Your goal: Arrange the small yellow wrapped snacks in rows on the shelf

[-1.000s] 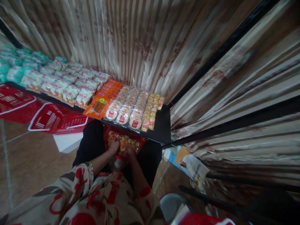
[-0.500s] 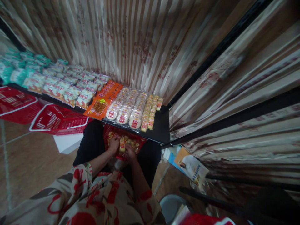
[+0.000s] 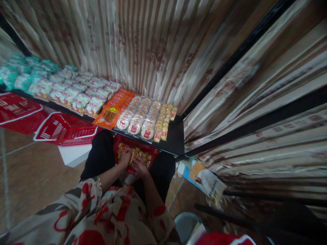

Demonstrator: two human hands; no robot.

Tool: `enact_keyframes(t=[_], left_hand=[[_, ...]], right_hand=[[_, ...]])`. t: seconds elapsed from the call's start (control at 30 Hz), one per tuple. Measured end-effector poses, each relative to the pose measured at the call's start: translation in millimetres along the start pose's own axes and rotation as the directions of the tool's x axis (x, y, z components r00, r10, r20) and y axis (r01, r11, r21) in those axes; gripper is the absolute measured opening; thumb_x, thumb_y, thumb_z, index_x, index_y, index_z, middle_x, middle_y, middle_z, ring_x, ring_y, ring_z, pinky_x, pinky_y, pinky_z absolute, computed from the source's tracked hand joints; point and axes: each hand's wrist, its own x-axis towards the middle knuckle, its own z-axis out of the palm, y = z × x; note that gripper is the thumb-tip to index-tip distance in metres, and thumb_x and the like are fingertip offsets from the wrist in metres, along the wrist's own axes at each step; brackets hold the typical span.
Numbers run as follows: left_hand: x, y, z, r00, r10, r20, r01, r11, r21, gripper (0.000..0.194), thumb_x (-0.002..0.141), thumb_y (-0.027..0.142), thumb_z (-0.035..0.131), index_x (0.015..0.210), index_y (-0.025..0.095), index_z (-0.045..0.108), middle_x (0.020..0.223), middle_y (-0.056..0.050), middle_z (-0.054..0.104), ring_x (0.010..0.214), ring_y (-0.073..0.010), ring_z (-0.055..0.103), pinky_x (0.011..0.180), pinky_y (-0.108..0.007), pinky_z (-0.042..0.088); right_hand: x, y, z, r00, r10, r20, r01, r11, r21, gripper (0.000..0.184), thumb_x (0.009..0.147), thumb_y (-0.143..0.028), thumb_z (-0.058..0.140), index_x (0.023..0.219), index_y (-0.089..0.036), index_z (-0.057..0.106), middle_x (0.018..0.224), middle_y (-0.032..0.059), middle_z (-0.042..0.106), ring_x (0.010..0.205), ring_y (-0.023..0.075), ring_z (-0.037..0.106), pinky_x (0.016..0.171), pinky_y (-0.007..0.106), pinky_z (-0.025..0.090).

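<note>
A red basket [image 3: 152, 152] rests on my lap, under the edge of the black shelf [image 3: 176, 139], and holds several small yellow snack packets [image 3: 143, 156]. Both hands are inside it. My left hand [image 3: 125, 158] is closed round a slim yellow packet [image 3: 132, 157] that stands up between the hands. My right hand [image 3: 139, 166] lies beside it with fingers curled against the same packet. On the shelf just above, a column of matching yellow packets [image 3: 163, 122] sits at the right end of the rows.
The shelf also carries round white cakes [image 3: 135, 124], an orange packet [image 3: 110, 115] and rows of white and teal bags [image 3: 63, 95]. Red baskets [image 3: 63, 129] and a white box [image 3: 73, 154] are on the floor to the left. Striped curtains hang behind; leaflets [image 3: 208, 182] lie at right.
The hands drew slightly closer together in the basket and lifted one yellow packet upright between them. The view shifted a little.
</note>
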Motion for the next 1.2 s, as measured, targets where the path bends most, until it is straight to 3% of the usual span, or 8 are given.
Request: enact_keyframes(t=[0.4,0.6,0.8,1.0,1.2], left_hand=[[-9.1,4.2,-3.9,0.992,-0.114,0.052,0.122,0.975,-0.185,0.006,0.067,0.013,0.053,0.070,0.018,0.055,0.052,0.004,0.053,0.049,-0.0128,0.052,0.052,-0.024,0.042],[-8.7,3.8,-7.8,0.988,-0.135,0.077,0.149,0.960,-0.236,0.005,0.070,0.017,0.053,0.069,0.016,0.058,0.058,0.001,0.060,0.051,-0.0132,0.055,0.055,-0.025,0.044],[-6.7,0.6,-10.9,0.978,-0.183,0.099,0.204,0.936,-0.286,0.019,0.078,0.032,0.055,0.073,0.016,0.064,0.062,-0.001,0.064,0.055,-0.0151,0.060,0.059,-0.026,0.048],[-8.7,1.6,-11.5,0.925,-0.305,0.226,0.377,0.811,-0.448,0.034,0.088,0.040,0.045,0.073,0.014,0.061,0.052,-0.001,0.060,0.044,-0.0140,0.057,0.048,-0.024,0.048],[-12.7,1.1,-17.7,0.861,-0.411,0.299,0.508,0.723,-0.469,0.027,0.089,0.033,0.045,0.084,0.013,0.062,0.059,-0.004,0.065,0.045,-0.0138,0.060,0.046,-0.024,0.051]], right_hand=[[-21.4,-18.6,11.0,0.999,0.018,0.031,-0.022,0.993,0.119,0.038,0.053,-0.023,0.086,0.086,-0.019,0.068,0.075,0.0003,0.068,0.067,0.0114,0.063,0.071,0.026,0.052],[-26.9,-27.6,15.1,1.000,0.017,0.026,-0.021,0.988,0.152,0.031,0.057,-0.020,0.082,0.085,-0.018,0.069,0.074,0.0010,0.070,0.063,0.0102,0.062,0.060,0.021,0.050],[-31.3,-36.3,14.8,0.999,-0.023,0.032,0.019,0.990,0.141,0.031,0.064,-0.022,0.076,0.094,-0.019,0.069,0.088,0.0036,0.074,0.055,0.0089,0.056,0.050,0.020,0.043],[-38.5,-42.0,17.6,0.994,-0.050,0.096,0.040,0.993,0.109,0.033,0.068,-0.028,0.074,0.100,-0.022,0.069,0.109,0.0049,0.072,0.054,0.0063,0.052,0.050,0.020,0.039],[-45.6,-45.4,21.3,0.985,-0.054,0.166,0.023,0.984,0.179,0.037,0.068,-0.028,0.074,0.104,-0.021,0.068,0.111,0.0061,0.071,0.065,0.0091,0.060,0.054,0.019,0.042]])
